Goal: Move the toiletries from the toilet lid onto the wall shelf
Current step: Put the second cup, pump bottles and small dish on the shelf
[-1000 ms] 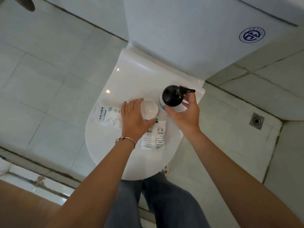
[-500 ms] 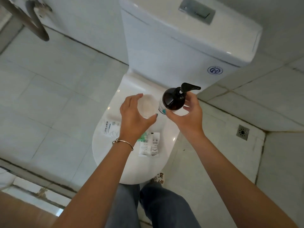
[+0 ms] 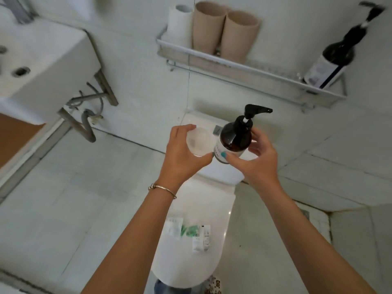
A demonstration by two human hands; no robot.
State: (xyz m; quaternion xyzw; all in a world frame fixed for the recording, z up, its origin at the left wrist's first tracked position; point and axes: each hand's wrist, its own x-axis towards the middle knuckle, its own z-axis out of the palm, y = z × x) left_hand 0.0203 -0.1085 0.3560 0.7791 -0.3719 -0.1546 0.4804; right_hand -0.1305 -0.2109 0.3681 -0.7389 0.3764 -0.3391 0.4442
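My left hand [image 3: 182, 158] grips a clear plastic cup [image 3: 199, 142], held in the air above the toilet tank. Beside it, my right hand [image 3: 254, 162] grips a dark brown pump bottle [image 3: 235, 136] with a black pump head, tilted slightly. Both are lifted off the white toilet lid [image 3: 214, 198], where two white sachets [image 3: 201, 238] and a green-printed packet [image 3: 188, 230] lie flat. The metal wall shelf [image 3: 250, 68] hangs above and behind the toilet, higher than both hands.
On the shelf stand a white cup [image 3: 179, 26] and two beige cups [image 3: 224, 32] at the left, and a dark pump bottle [image 3: 333, 58] at the right. A white sink [image 3: 42, 66] with pipes below is at the left. Tiled floor surrounds the toilet.
Both hands have lifted the cup and the pump bottle up off the toilet lid. The view has tilted up, bringing the wall shelf and the sink into sight.
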